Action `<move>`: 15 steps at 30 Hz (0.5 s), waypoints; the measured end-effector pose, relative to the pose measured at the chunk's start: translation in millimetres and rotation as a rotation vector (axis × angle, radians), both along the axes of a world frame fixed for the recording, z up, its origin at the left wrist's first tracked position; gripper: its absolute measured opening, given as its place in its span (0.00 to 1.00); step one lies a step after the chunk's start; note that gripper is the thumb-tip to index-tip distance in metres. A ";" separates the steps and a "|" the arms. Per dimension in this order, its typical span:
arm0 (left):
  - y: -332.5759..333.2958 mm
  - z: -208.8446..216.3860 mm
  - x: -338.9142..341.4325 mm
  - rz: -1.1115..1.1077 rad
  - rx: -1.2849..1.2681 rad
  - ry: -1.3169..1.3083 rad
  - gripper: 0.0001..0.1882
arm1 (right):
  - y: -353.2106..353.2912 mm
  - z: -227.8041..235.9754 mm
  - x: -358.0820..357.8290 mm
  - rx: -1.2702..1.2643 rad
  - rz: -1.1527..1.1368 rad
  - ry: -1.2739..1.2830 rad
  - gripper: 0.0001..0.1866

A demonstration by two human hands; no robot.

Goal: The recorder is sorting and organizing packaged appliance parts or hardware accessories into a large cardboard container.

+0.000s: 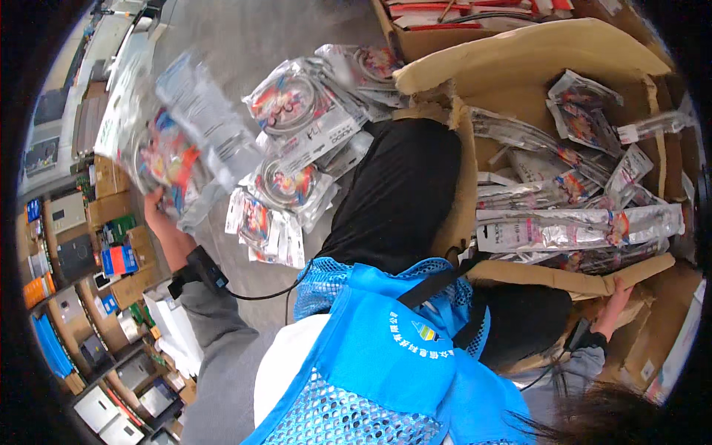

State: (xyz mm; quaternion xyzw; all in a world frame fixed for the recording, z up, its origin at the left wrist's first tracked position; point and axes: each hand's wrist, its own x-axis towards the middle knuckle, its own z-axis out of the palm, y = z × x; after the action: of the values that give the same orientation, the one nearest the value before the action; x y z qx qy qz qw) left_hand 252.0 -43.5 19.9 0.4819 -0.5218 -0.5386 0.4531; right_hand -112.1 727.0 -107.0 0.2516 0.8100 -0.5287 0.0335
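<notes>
My left hand (154, 211) is raised at the left, its fingers closed on the lower edge of a blurred clear plastic packet (169, 159) with a red and blue print. A second clear, pale packet (204, 104) overlaps it; I cannot tell if the same hand holds both. To their right, a heap of similar packets (285, 104) with coiled grey cord or hose lies on the floor. My right hand (612, 305) grips the near flap (571, 278) of an open cardboard box at the right. Long silvery packets (578, 228) and some crumpled ones fill this box.
Another carton (475, 30) with red and white packages stands beyond the open box. Shelves (81, 259) with small boxes and devices line the left side. My black-clad leg (404, 185) lies between the packet heap and the box. A thin black cable (259, 297) runs from my left wrist.
</notes>
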 end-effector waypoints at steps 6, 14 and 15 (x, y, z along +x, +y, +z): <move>6.3 -80.6 175.4 0.255 -0.007 -0.227 0.09 | 0.3 3.2 -2.4 0.046 -0.011 -0.067 0.32; 70.2 -181.1 251.6 0.314 0.291 -0.138 0.12 | 20.2 5.9 -6.3 0.090 0.050 -0.083 0.31; 73.4 -183.8 240.0 0.327 0.348 -0.119 0.12 | 29.9 4.0 -9.8 0.124 0.062 -0.112 0.31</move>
State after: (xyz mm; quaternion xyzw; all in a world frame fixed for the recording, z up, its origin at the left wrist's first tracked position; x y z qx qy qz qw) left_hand 491.9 29.8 -163.9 0.6614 -0.3621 -0.5108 0.4129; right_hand -122.0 756.9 -103.0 0.2572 0.8453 -0.4614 0.0796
